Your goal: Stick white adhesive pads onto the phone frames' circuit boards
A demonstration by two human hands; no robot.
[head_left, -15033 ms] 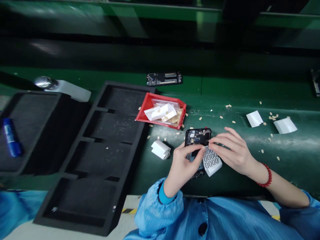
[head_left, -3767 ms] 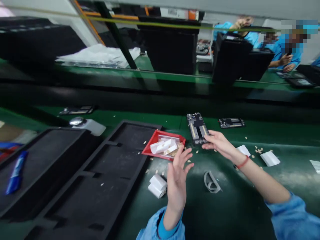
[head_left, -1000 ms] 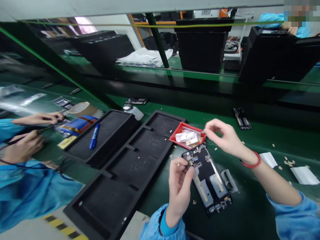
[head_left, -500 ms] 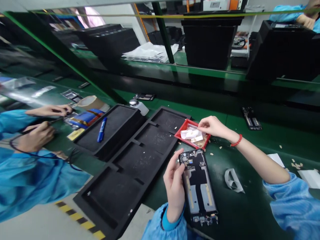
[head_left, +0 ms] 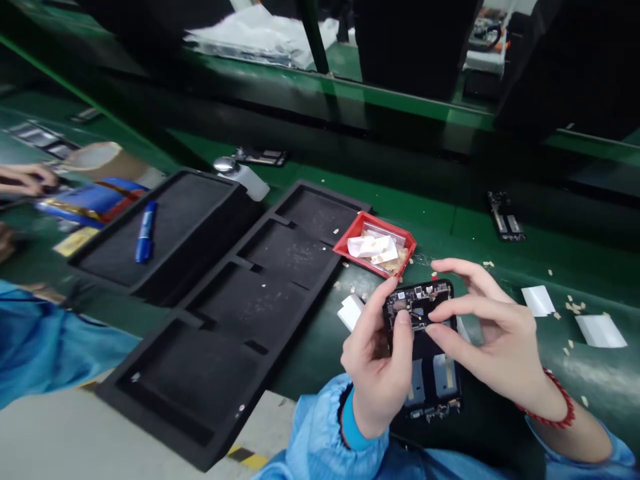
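Note:
An opened smartphone body (head_left: pixel 426 350) with its circuit board bare at the top end is held by my left hand (head_left: pixel 375 367). The fingers wrap its left edge and the thumb presses on the board. My right hand (head_left: pixel 500 340) is over the board's right side, thumb and index fingertips pinched close together, another finger stretched beyond the phone's top corner. Whatever the pinch holds is too small to make out. Beyond the phone sits a red tray (head_left: pixel 365 263) with white paper slips (head_left: pixel 373 247) and small tan pieces in it.
A long black compartment tray (head_left: pixel 295 333) lies to the left. Beside it a black box (head_left: pixel 200 243) bears a blue marker (head_left: pixel 145 233). A dispenser bottle (head_left: pixel 245 179) and other phone bodies (head_left: pixel 506 217) lie farther back. Paper scraps (head_left: pixel 600 331) are at right. A co-worker's hand (head_left: pixel 25 180) is far left.
My right hand has left the red tray and come to the phone's board. My left thumb now presses on the board. The view has tilted down and shifted right.

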